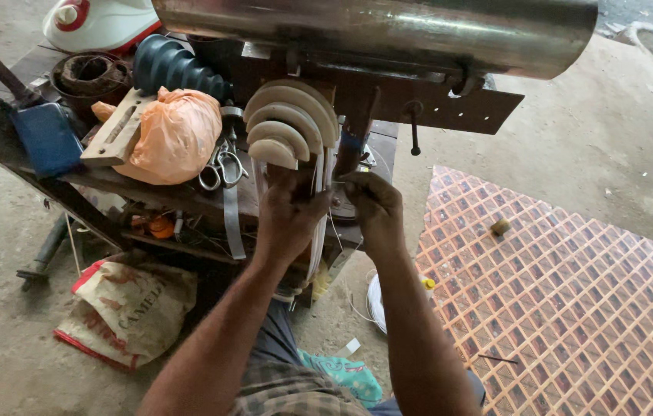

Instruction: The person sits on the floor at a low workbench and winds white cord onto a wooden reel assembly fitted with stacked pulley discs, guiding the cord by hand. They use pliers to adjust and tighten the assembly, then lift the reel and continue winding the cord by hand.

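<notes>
My left hand [289,209] is raised under a stack of cream-coloured stepped arc formers [289,123] mounted on a dark wooden bench [149,185], fingers curled around thin white wire strands [318,231] hanging from them. My right hand [371,206] sits just to the right, fingertips pinched on the same wire near the formers' lower edge. A large shiny metal cylinder [388,31] lies across the top of the bench above both hands.
On the bench lie an orange plastic bag [176,135], scissors [222,166], a dark ribbed rubber boot [168,68], a blue box [47,139] and a wooden block [114,131]. A printed sack [122,308] lies on the concrete floor; a patterned orange mat [565,285] spreads right.
</notes>
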Demonstrator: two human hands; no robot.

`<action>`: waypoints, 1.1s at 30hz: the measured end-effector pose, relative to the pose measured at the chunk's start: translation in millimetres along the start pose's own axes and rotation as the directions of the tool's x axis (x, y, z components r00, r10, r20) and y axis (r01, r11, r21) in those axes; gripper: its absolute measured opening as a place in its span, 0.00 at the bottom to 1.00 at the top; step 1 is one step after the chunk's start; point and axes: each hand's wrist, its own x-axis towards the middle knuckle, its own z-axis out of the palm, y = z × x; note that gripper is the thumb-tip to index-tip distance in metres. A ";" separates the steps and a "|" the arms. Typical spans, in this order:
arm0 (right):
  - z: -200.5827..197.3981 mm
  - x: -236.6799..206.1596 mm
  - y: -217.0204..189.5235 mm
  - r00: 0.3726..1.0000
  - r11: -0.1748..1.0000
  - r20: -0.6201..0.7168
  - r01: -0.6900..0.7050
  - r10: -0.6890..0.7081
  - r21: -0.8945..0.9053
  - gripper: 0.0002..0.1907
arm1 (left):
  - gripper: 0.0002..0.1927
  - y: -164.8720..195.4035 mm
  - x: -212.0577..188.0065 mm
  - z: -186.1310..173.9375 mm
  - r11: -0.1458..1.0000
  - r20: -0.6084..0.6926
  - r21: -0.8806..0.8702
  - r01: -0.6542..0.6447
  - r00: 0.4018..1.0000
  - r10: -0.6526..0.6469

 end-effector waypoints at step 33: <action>2.0 -25.0 -2.9 0.998 1.000 0.052 0.022 -0.023 0.008 0.09 | 0.13 6.2 6.7 -1.8 0.926 0.021 0.326 -0.193 0.980 0.197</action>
